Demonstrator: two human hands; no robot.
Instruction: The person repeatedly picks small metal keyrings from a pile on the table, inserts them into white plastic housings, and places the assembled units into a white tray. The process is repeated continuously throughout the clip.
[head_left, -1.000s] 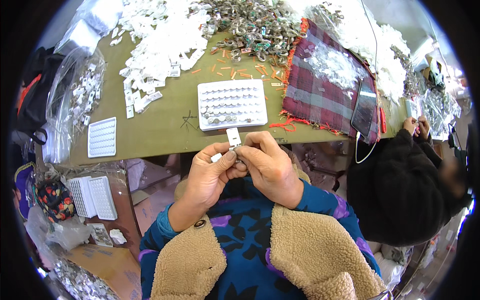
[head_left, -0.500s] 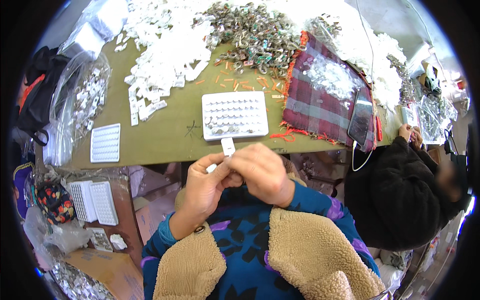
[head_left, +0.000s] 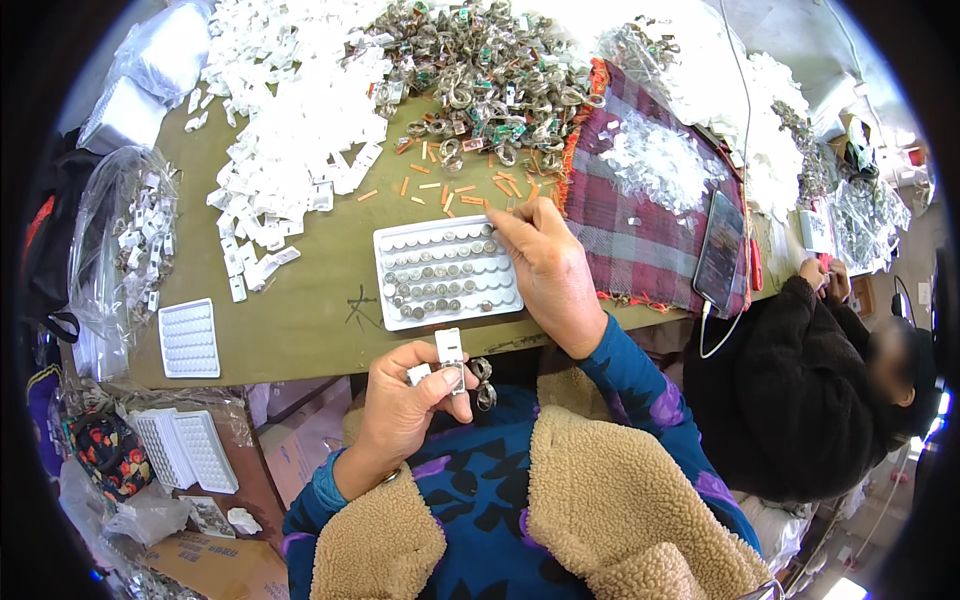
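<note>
My left hand [head_left: 395,410] is closed round a small white plastic casing [head_left: 449,346], held upright below the tray, with another white piece [head_left: 417,374] between the fingers. A dark coiled cable [head_left: 485,386] hangs beside the casing. My right hand [head_left: 558,285] reaches over the right side of a white tray [head_left: 450,318], thumb and fingertips pinched at its far right corner. Whatever lies between those fingertips is too small to make out. Rows of round pockets fill the tray, many with small silver discs like button cells [head_left: 428,271].
White casings [head_left: 290,130] and coiled cables with small boards [head_left: 490,80] are heaped at the back. Orange strips [head_left: 466,189] lie before them. A plaid cloth [head_left: 640,200] bears clear pieces and a phone [head_left: 718,250]. Another tray [head_left: 188,340] sits left; a person in black [head_left: 800,400] sits right.
My hands were together at the casing; now they are apart. The right has moved up to the tray, while the left has lowered slightly with the casing. The coiled cable now shows.
</note>
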